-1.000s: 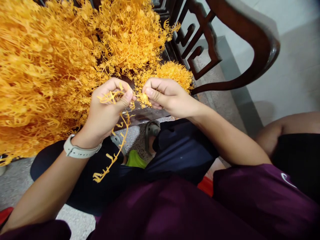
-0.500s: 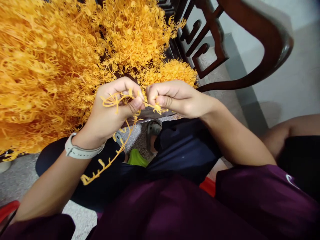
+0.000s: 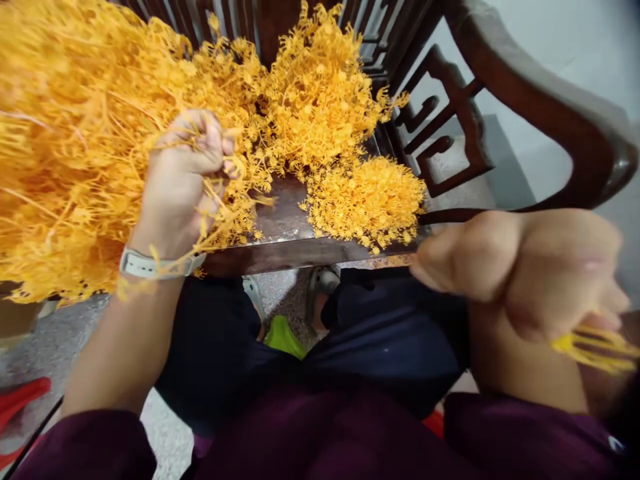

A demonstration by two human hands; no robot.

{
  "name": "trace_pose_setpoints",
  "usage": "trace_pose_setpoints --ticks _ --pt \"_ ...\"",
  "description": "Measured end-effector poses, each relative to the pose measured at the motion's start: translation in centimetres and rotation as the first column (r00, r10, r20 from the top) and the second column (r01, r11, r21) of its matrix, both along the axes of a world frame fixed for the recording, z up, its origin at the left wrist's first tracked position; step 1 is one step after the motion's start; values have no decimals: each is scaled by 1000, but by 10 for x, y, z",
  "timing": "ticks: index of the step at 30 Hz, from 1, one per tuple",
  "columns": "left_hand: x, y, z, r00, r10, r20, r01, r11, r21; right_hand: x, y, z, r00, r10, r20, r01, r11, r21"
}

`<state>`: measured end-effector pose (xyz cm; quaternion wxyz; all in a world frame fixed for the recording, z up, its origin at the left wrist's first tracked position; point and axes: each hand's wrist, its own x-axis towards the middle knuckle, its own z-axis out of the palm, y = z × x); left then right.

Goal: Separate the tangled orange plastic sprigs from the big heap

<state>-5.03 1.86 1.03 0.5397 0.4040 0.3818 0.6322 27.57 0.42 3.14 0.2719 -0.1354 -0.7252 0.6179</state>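
Note:
My left hand (image 3: 185,177) is closed on a thin yellow plant sprig (image 3: 220,230), whose stem trails down past the pale wristwatch. It is in front of a big heap of orange-yellow sprigs (image 3: 90,140), which look like artificial plants. On the right, close to the camera, my right hand (image 3: 525,267) is raised in a loose fist, blurred by motion. Out of its outer side sticks a small yellow sprig piece (image 3: 600,348). Its fingertips are mostly hidden.
A dark wooden bench (image 3: 280,213) bears the heap, an upright bunch (image 3: 325,93) and a low dense bunch (image 3: 365,200). Its curved armrest (image 3: 545,87) rises at the right. Between my feet, something bright green (image 3: 285,337) shows. A red object (image 3: 23,400) is at lower left.
My hands, together before, are now far apart. The left moved left and up with the sprig; the right swung right and nearer the camera with a yellow piece. The view shifted slightly.

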Motion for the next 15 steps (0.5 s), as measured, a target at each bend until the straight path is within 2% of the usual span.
trace_pose_setpoints --ticks 2,3,5,7,11,15 --pt "-11 3 0 1000 -17 5 17 1000 -16 0 -1 -2 987 -143 -67 137 987 -84" --pt "-10 -1 1 998 -55 8 55 998 -35 -5 0 -4 979 -194 -63 178 964 -198" --pt "3 -14 3 989 -148 -5 146 984 -106 -20 3 -11 970 -245 12 223 861 -458" --pt "20 -29 4 979 -201 -24 195 967 -165 -37 5 -20 970 -242 28 209 765 -610" --pt "43 -41 0 972 -228 -51 213 955 -206 -58 0 -33 939 -334 86 305 685 -662" --pt "49 -40 -8 972 -233 -25 222 950 -217 -62 -9 -35 936 -343 78 306 683 -663"
